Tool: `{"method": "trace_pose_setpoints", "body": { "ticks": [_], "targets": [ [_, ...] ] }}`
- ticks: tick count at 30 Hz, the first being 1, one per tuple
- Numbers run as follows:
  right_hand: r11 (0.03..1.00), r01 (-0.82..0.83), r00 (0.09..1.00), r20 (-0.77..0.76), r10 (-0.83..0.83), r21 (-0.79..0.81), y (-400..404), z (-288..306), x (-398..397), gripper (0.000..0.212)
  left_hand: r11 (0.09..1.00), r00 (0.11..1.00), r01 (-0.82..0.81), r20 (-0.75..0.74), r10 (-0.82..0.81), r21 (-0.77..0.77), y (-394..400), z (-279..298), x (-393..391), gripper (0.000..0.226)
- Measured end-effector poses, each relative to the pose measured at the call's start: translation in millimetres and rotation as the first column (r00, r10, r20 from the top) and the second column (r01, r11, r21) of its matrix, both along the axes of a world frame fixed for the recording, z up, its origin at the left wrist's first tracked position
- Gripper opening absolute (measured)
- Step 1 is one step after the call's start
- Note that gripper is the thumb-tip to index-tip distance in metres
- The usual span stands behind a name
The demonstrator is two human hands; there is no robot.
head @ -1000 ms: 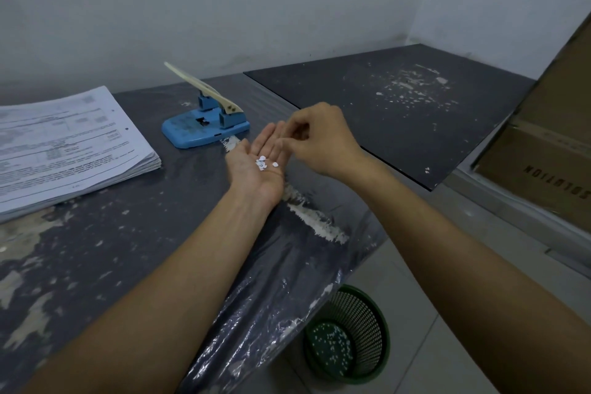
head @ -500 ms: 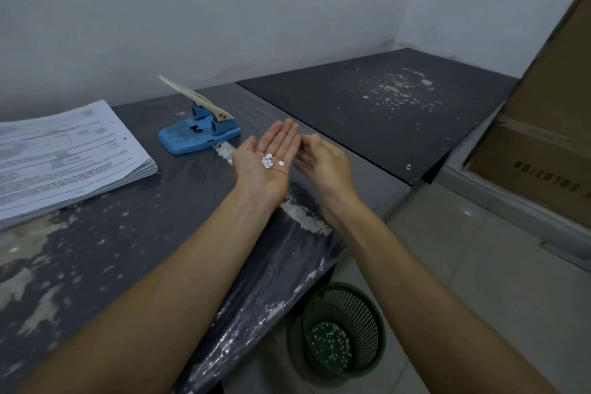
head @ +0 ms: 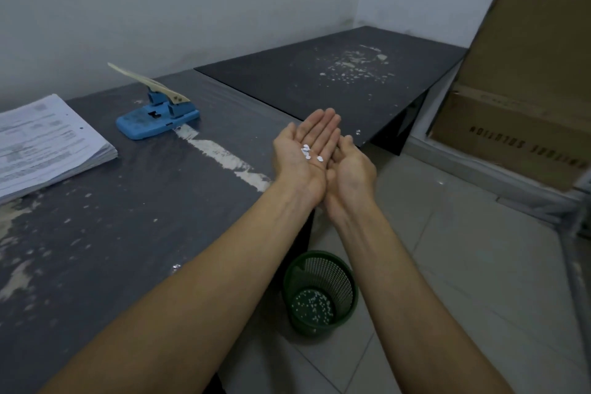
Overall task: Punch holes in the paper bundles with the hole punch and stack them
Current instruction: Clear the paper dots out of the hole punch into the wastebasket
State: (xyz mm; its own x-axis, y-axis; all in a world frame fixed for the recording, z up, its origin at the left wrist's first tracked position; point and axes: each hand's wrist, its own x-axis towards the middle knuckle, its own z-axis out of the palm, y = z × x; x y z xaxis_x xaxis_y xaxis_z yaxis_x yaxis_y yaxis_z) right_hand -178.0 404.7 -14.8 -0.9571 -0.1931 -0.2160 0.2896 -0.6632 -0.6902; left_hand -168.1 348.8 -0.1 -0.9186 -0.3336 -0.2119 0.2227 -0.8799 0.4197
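Paper bundles (head: 48, 150) lie stacked at far left of worktop (head: 134, 233), a punched hole showing near the top sheet's edge; nothing holds them.

Near to far: two bare forearms reach fwd from bottom of frame. Bin (head: 321, 293), green mesh, sits on floor just below worktop edge, white dots (head: 315, 302) already in its bottom. Above and beyond it, both hands are out past the worktop corner. Left hand (head: 303, 153) palm up, fingers straight and together, grip slack, a few chads (head: 308, 152) resting loose on the palm. Right hand (head: 350, 166) palm up too, fingers loosely curved, pressed against left hand's outer edge like a second cup; holds nothing. Farther back: punch (head: 158, 120), blue w/ cream lever raised, standing on worktop, well apart from bundles. Beyond that, a second dark worktop (head: 335, 80) w/ white flecks, and a cardboard box (head: 511, 125) at right.

Risk: hands look to be beyond bin, not directly over it, so tipping now would prob scatter chads onto floor tiles. Chads are light and unheld; a quick move or draught could flick them off palm. Gap betw. the two hands may let bits slip through
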Motion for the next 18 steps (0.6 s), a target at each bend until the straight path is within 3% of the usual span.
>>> {"method": "trace_pose_setpoints", "body": {
  "ticks": [10,18],
  "targets": [
    [0.989,0.146,0.983,0.107,-0.148,0.029,90.3,-54.0,14.9,0.031,0.989,0.985,0.143,0.09,-0.144,0.023,91.2,-58.1,4.6,0.053],
    [0.984,0.142,0.953,0.253,-0.165,0.107,112.3,-130.5,19.6,0.031,0.984,0.951,0.158,0.254,-0.174,0.083,114.7,-135.2,3.7,0.05]
  ]
}}
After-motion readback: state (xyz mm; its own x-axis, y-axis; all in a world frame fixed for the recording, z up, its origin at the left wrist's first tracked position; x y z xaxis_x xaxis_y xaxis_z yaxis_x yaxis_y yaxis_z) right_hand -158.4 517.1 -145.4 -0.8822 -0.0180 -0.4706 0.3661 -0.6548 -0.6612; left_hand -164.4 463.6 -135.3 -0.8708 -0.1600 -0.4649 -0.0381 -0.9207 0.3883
